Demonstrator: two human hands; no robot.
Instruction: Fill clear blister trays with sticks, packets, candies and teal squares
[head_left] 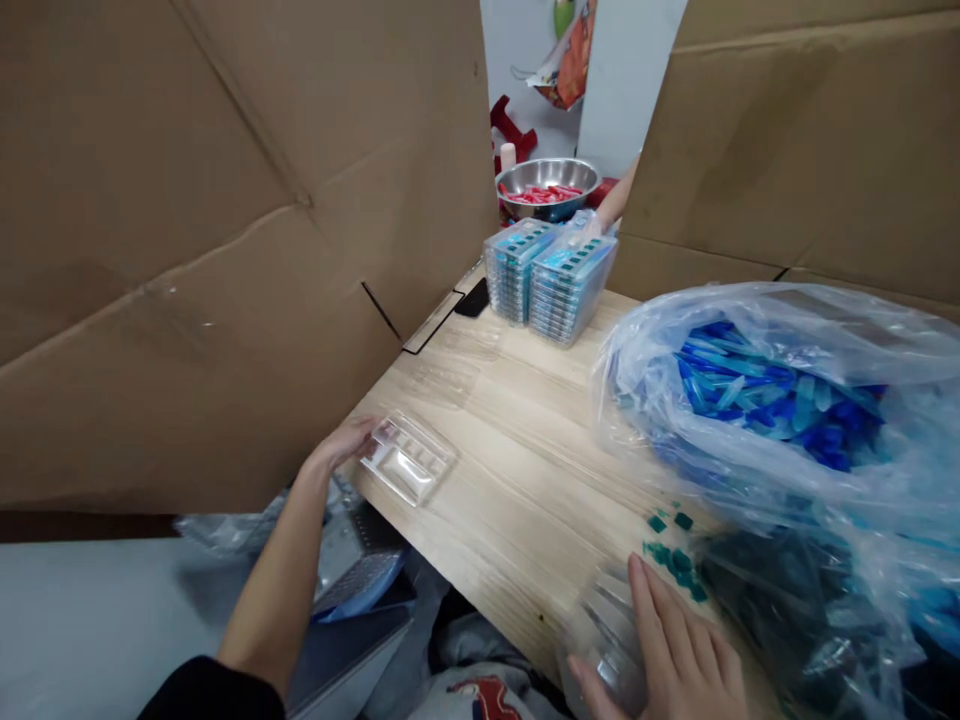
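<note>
My left hand [341, 443] grips the left end of a clear plastic blister tray [409, 458], which lies at the near edge of the light wood table [517, 470]. At the bottom right, my right hand [664, 645] wraps around a clear plastic piece [604, 640], possibly a stack of trays. Just beyond those fingers, several small teal pieces [671, 550] lie loose on the wood. Right of them sits a clear plastic bag [780, 400] full of blue and teal pieces.
Two stacks of filled trays [551, 280] stand at the far end of the table. Behind them, a co-worker's arm [615, 200] reaches near a steel bowl [547, 175] of red pieces. Cardboard sheets [225, 250] wall both sides, and a black phone [472, 297] lies by the left wall.
</note>
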